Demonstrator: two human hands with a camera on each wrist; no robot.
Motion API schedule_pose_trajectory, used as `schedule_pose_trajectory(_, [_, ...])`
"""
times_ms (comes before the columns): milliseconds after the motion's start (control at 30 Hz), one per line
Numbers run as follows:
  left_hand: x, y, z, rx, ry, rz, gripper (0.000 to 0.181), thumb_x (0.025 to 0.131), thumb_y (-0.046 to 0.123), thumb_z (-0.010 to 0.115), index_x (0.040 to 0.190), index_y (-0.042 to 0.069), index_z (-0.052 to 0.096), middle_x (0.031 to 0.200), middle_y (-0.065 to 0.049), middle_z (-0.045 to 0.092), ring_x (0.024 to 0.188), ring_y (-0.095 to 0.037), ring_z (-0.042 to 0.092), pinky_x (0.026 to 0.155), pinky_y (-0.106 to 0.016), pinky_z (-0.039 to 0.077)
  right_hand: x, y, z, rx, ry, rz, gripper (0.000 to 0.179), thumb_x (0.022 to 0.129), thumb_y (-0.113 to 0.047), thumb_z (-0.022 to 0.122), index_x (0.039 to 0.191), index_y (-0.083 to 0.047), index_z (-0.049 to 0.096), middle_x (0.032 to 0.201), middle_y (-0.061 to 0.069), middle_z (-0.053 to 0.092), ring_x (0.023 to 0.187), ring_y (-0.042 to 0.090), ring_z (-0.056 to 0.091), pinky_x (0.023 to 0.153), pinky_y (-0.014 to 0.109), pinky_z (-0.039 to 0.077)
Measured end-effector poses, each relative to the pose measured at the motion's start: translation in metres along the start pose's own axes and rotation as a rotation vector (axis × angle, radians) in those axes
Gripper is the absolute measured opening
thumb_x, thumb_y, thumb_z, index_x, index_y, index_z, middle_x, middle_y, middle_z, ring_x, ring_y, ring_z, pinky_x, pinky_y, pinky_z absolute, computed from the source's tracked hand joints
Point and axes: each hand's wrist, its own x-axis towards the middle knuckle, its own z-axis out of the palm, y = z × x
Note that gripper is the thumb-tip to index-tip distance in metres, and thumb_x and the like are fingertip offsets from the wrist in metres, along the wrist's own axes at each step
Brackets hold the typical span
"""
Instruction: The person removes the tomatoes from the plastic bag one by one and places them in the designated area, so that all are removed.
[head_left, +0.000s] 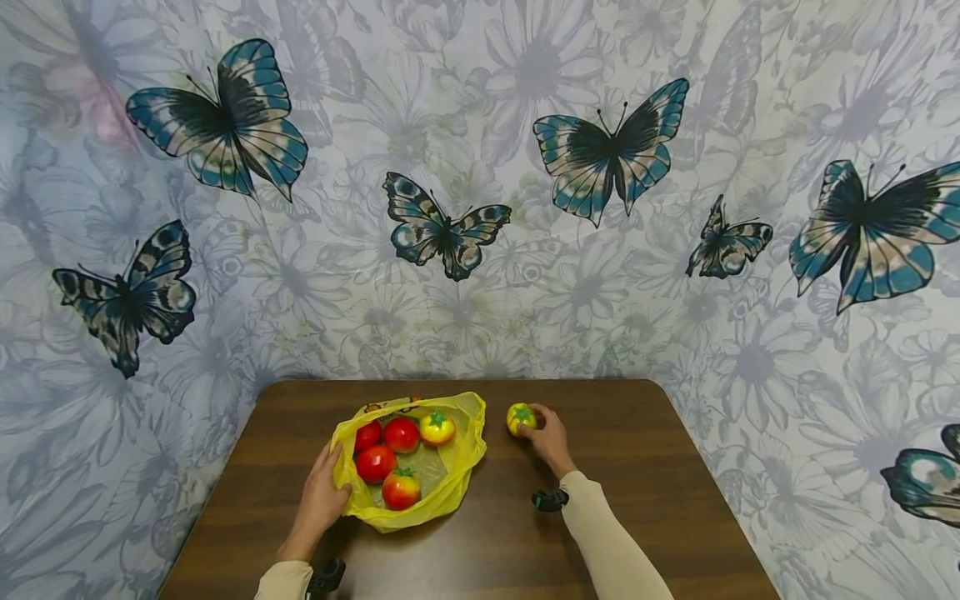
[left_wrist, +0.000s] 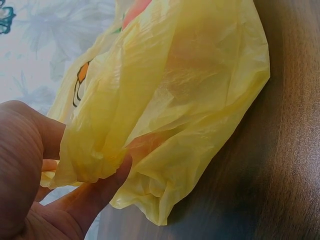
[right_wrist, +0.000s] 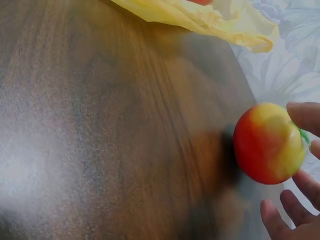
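A yellow plastic bag (head_left: 457, 479) lies wide open on the table, with several toy tomatoes inside. Plain red ones (head_left: 375, 464) sit at its left, a yellow one (head_left: 437, 428) at the back right, a red-yellow one (head_left: 401, 490) in front. My left hand (head_left: 321, 492) pinches the bag's left rim between thumb and fingers; the left wrist view shows the bunched film (left_wrist: 95, 155). Right of the bag, my right hand (head_left: 549, 437) holds a yellow-and-red toy tomato (right_wrist: 267, 145) with a green leafy top, between thumb and fingers. Whether this tomato touches the table is unclear.
The brown wooden table (head_left: 630, 500) ends at a back edge against a wall (head_left: 480, 325) papered with flowers and butterflies. Dark bands with small devices (head_left: 550, 500) sit at both wrists, by light sleeves.
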Motion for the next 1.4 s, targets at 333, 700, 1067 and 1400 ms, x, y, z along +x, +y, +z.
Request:
schedule_pose_trajectory(333, [0.002,0.0,0.0,-0.001,0.015,0.016,0.078,0.078,-0.007,0.063,0.149,-0.011,0.029,0.157,-0.032,0.021,0.139,-0.052,0.031,0.114,-0.061,0.027,-0.006,-0.023,-0.012,0.079,0.053,-0.053,0.052,0.085,-0.017,0.075,0.131,-0.002,0.058,0.135,0.023,0.054,0.127,0.042,0.051,0.108,0.056,0.041])
schedule_pose_trajectory(700, [0.002,0.001,0.001,-0.009,0.028,0.022,0.079,0.078,-0.009,0.063,0.149,-0.011,0.029,0.157,-0.031,0.022,0.139,-0.051,0.032,0.114,-0.06,0.027,-0.025,-0.066,-0.025,0.193,0.073,-0.148,0.053,0.085,-0.016,0.076,0.133,-0.005,0.057,0.139,0.016,0.053,0.132,0.035,0.05,0.104,0.055,0.044])
schedule_pose_trajectory(1067, [0.002,0.003,0.005,0.001,0.112,0.081,0.077,0.072,-0.009,0.068,0.143,-0.013,0.039,0.15,-0.033,0.032,0.132,-0.053,0.04,0.108,-0.065,0.033,-0.041,-0.106,-0.028,0.302,-0.003,-0.195,0.052,0.087,-0.018,0.074,0.135,-0.011,0.056,0.141,0.014,0.051,0.132,0.036,0.046,0.105,0.053,0.045])
schedule_pose_trajectory(1400, [0.002,0.005,0.002,-0.003,0.022,0.015,0.078,0.078,-0.008,0.063,0.149,-0.01,0.029,0.156,-0.032,0.022,0.139,-0.052,0.031,0.114,-0.062,0.027,-0.07,-0.137,-0.019,0.315,-0.11,-0.288,0.048,0.088,-0.009,0.07,0.133,-0.001,0.055,0.137,0.025,0.052,0.126,0.046,0.05,0.099,0.059,0.047])
